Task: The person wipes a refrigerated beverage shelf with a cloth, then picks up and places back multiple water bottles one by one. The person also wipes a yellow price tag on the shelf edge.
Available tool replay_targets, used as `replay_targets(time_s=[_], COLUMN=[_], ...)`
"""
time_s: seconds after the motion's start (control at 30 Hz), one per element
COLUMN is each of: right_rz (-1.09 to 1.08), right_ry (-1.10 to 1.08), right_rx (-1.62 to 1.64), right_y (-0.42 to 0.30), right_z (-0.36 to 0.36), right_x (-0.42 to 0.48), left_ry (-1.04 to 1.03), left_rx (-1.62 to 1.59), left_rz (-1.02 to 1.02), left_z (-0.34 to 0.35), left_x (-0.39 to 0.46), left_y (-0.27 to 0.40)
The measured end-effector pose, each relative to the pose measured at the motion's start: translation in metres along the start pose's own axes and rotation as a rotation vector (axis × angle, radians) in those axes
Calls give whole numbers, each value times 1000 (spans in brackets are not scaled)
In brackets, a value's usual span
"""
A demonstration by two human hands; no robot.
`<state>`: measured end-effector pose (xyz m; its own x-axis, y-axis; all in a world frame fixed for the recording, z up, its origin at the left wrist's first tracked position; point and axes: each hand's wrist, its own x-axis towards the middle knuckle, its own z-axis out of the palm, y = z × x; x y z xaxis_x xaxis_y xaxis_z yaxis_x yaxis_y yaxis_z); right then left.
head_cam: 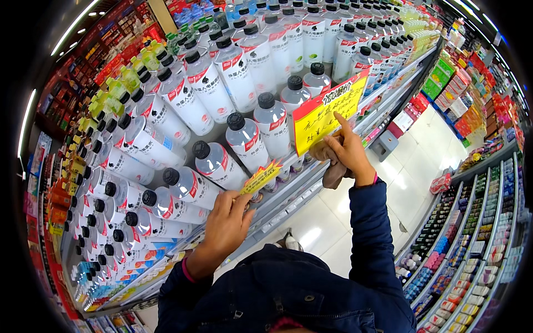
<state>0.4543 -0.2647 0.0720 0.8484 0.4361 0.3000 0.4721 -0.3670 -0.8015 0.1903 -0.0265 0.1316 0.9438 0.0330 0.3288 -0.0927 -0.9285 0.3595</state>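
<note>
Many clear drink bottles with white labels and black caps, such as one bottle (pixel 245 141) near the front, fill the display shelf before me. My left hand (pixel 229 218) is at the shelf edge, its fingers at a small yellow starburst price tag (pixel 263 176). Farther right, my right hand (pixel 349 150) has its index finger extended onto a large red and yellow sign (pixel 329 112) with handwriting. A grey-brown cloth (pixel 332 160) hangs beneath my right hand, apparently held by the other fingers; the exact grip is hidden.
Bottles with green caps and yellow-green drinks (pixel 110 98) stand at the back left. Below the display runs a grey shelf edge (pixel 287 204). A shelf unit of small packaged goods (pixel 470 249) stands at right across a tiled floor (pixel 345 216). A grey plastic stool (pixel 384 145) is beyond my right hand.
</note>
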Motion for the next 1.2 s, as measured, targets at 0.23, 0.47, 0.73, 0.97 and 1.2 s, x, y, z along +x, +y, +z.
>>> replay_targets(time_s=[0.23,0.47,0.73,0.97,1.2], right_rz=[-16,119,264,306,339], right_ry=[29,-43,-182,-248,-242], right_rx=[-14,-1,55,154,53], right_y=[3,39,82,105,153], right_z=[-2,4,39,65,68], right_x=[-9,-44,-97,-110,-137], left_ry=[18,-183,-197,-4,50], left_rx=[-110,-184,-158,126,169], left_rz=[90,143,-15,-113,-96], left_z=[9,41,65,66,83], left_x=[-4,-27,-66,-91,-104], left_y=[3,1,-26,-35,-49])
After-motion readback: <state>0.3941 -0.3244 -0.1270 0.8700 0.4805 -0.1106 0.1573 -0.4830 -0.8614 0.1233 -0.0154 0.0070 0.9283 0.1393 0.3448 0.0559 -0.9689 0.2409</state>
